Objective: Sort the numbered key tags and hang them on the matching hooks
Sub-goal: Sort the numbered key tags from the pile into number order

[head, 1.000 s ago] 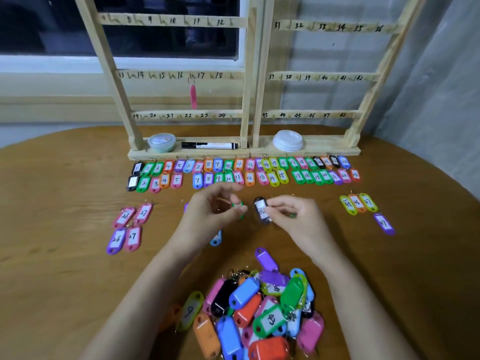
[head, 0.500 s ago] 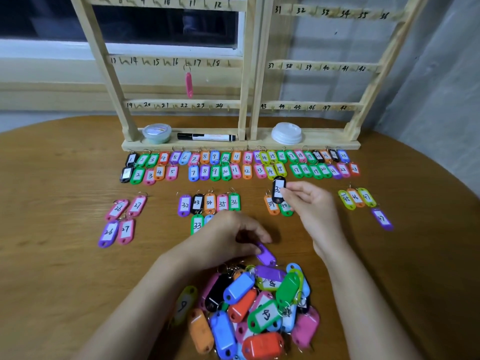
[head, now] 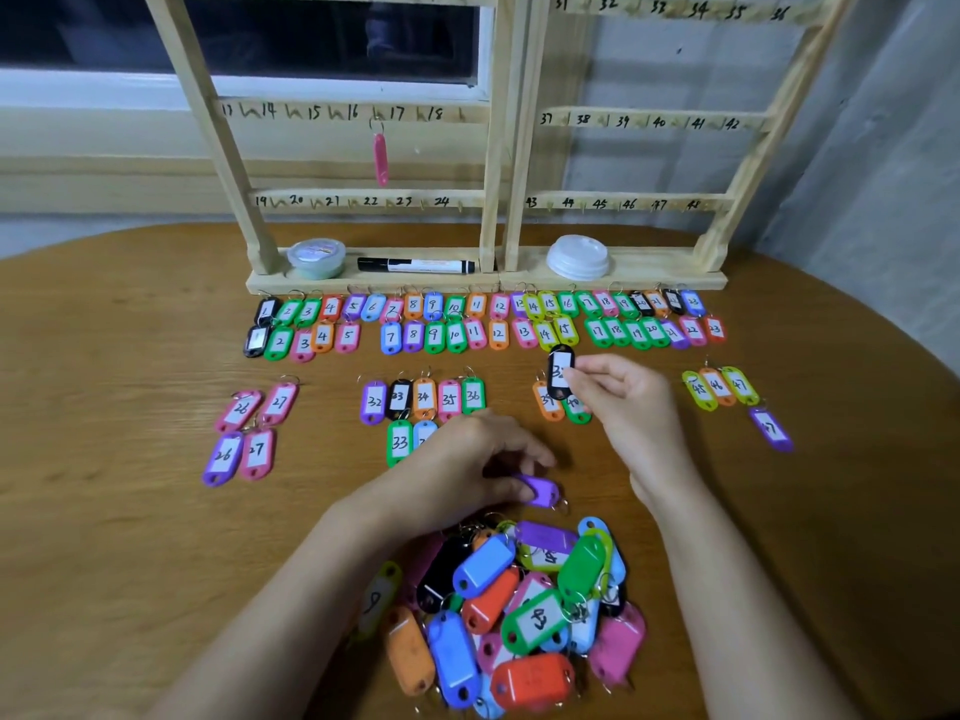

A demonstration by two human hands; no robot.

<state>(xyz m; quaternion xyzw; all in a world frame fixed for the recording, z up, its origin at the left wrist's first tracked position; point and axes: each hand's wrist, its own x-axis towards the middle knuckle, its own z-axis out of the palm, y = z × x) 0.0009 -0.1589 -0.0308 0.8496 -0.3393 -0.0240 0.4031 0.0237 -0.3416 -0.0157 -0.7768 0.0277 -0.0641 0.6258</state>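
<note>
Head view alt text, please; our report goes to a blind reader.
The right hand pinches a black tag over sorted rows of numbered tags on a wooden table, while the left hand grips a purple tag beside an unsorted pile. Behind stands a wooden hook rack with one pink tag hanging.

I see a black tag (head: 560, 374) with a white label; a purple tag (head: 540, 491) nearer; a pink tag (head: 380, 158) far; pale wooden rack (head: 493, 163); brown wood-grain table (head: 130, 511).
</note>
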